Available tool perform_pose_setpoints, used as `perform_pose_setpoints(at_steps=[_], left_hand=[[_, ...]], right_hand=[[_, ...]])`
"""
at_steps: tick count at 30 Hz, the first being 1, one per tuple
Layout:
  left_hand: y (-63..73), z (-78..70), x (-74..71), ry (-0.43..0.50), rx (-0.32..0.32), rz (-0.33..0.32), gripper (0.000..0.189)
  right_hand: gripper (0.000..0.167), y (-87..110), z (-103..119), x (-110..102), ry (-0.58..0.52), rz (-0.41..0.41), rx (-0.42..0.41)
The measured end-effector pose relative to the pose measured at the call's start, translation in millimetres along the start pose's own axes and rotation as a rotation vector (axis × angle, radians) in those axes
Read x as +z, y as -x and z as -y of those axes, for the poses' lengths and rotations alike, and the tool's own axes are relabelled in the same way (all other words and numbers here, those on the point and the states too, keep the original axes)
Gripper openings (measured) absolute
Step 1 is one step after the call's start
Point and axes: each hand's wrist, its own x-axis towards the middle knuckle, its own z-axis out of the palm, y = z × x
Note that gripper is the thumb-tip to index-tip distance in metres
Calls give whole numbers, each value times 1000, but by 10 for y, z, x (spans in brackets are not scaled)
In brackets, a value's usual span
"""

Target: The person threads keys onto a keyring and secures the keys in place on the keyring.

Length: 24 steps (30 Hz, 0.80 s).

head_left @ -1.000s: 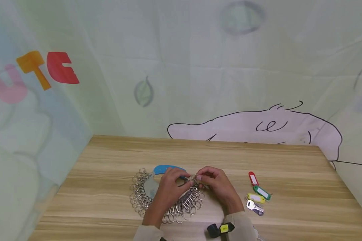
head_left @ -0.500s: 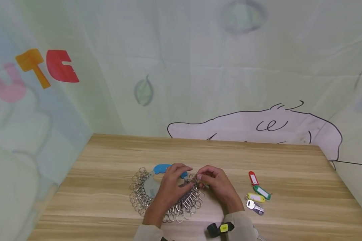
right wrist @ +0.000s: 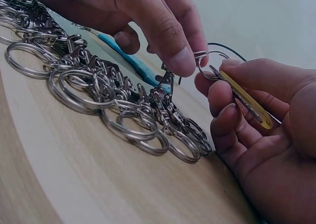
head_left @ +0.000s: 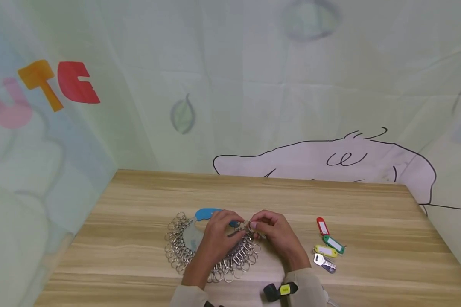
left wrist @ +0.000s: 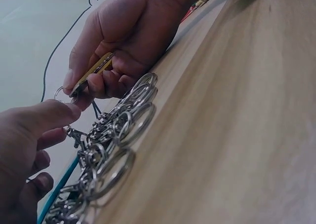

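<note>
My left hand [head_left: 217, 236] pinches a metal split ring [right wrist: 213, 56] between thumb and finger, at the right end of a hoop of hanging key rings. Facing it, my right hand [head_left: 278, 234] holds a key [right wrist: 247, 99] with a yellow piece, probably a tag, lying along it; curled fingers partly cover both. The split ring reaches the head of the key. Many clips with split rings [right wrist: 131, 120] hang from the curved plate [head_left: 192, 234], which has a blue handle [head_left: 206, 213] at the back. My left hand covers part of the hoop.
Right of the hands lie a red key tag [head_left: 322, 226], a green key tag [head_left: 334, 244], a yellow key tag [head_left: 325, 251] and a key [head_left: 324, 262]. All rest on a wooden table [head_left: 157, 192]. A printed cloth [head_left: 238, 111] stands behind the table's far edge.
My left fingertips spread apart slightly, then closed again near the ring. My right hand stays almost still, holding the key. The hoop and loose tags have not visibly moved.
</note>
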Motion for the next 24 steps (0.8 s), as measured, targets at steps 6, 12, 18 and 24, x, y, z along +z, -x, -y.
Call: perform_pose_setpoints(at_steps=[6,12,18,24], left_hand=[[6,-16,-11,-3,-13,13,28],[4,-22,-17,5,-22,22,27],[1,-27,-21,14,-25,22,26],[-4,-24,-20,16,-36,19,25]], right_hand=[[14,6,4,5,7,-5,9],[13,5,2,1,6,-8,13],[13,5,10,5,14,-6,16],[13,3,13,3,18,4,8]])
